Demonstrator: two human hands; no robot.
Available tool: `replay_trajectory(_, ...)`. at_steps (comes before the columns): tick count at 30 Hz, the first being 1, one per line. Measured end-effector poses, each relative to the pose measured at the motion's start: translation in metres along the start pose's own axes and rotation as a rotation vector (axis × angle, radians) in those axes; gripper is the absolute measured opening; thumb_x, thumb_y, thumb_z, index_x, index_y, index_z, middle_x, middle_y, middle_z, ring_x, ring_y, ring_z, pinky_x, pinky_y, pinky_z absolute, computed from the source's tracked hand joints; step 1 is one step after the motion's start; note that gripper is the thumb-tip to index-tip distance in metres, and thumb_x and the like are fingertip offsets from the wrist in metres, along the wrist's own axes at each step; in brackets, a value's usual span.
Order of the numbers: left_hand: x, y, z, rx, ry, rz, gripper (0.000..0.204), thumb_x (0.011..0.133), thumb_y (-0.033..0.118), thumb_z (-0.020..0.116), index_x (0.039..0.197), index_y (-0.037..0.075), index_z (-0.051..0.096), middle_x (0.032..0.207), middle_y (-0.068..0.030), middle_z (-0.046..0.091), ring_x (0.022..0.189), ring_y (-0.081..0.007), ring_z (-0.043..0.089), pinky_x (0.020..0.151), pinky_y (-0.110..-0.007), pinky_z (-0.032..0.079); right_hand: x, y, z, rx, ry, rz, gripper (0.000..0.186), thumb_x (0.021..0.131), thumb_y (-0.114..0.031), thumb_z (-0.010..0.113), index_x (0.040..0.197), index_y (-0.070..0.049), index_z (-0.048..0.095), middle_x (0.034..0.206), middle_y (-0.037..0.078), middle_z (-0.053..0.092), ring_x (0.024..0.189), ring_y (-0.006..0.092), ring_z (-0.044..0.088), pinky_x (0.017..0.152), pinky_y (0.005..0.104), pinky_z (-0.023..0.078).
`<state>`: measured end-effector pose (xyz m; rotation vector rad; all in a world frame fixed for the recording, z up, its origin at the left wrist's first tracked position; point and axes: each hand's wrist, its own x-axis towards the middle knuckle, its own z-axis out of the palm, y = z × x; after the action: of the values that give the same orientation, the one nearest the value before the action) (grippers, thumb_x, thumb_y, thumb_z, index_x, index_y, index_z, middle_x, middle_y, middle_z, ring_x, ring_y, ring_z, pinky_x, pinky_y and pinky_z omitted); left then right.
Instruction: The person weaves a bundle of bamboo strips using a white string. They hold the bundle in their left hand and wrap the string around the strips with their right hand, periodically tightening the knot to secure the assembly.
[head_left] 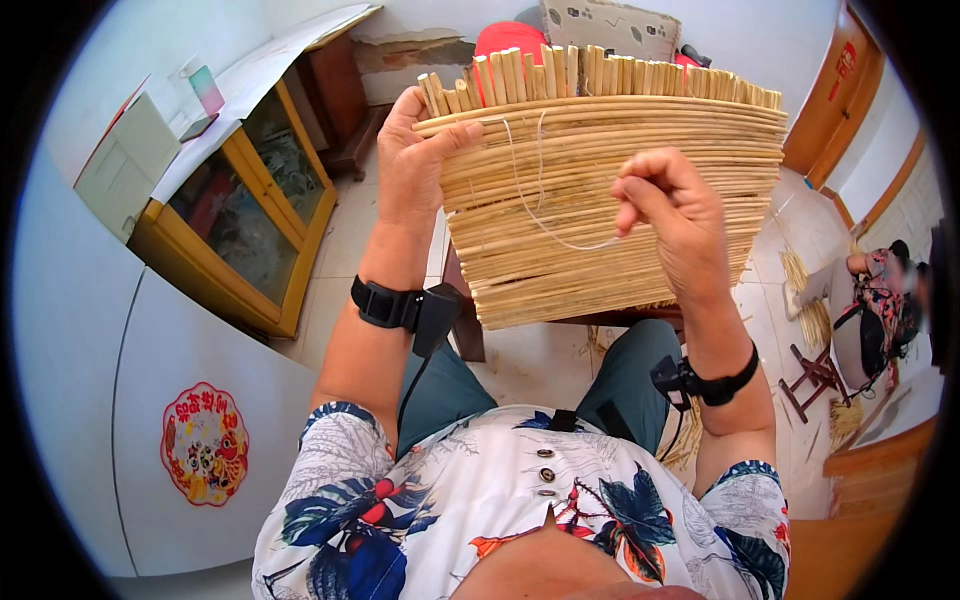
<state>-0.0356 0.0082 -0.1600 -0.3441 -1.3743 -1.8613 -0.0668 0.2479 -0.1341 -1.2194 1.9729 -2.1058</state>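
A woven panel of thin straw-coloured sticks [610,260] is held up in front of me, with a row of short upright stick ends along its top edge. My left hand [410,165] grips the panel's upper left corner, thumb on the front. A white thread [525,190] hangs in a long loop from near the top across the panel's face. My right hand [670,215] is in front of the panel's right half, fingers pinched on the thread's lower end. Whether it also holds a needle, I cannot make out. Both wrists wear black straps with devices.
A glass-door cabinet [270,140] with a cup [205,90] stands at left beside a white appliance [80,380]. Another person [875,320] sits at right near a folding stool [812,380] and bundles of sticks [795,275]. Behind the panel are a red object [505,40] and doors [830,100].
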Motion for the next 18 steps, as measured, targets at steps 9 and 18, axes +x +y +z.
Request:
replay_trajectory(9,0.009,0.017,0.003,0.021,-0.045,0.083,0.028,0.069,-0.004,0.07,0.093,0.001,0.057,0.083,-0.0076,0.065,0.071,-0.0122,0.063,0.067,-0.025,0.053,0.054,0.046,0.005,-0.063,-0.049,-0.173,0.005,0.093,-0.008,0.05,0.091,-0.004,0.052,0.083,0.002,0.058,0.079,0.0088,0.053,0.077,0.0229,0.043)
replay_trajectory(18,0.01,0.012,-0.005,-0.019,-0.089,-0.067,0.031,0.068,-0.004,0.072,0.095,0.001,0.059,0.088,-0.0094,0.066,0.075,-0.0139,0.064,0.072,-0.027,0.052,0.055,0.061,0.006,-0.124,-0.033,-0.199,0.006,0.09,-0.007,0.056,0.089,-0.001,0.054,0.078,0.002,0.06,0.077,0.0086,0.057,0.073,0.0231,0.047)
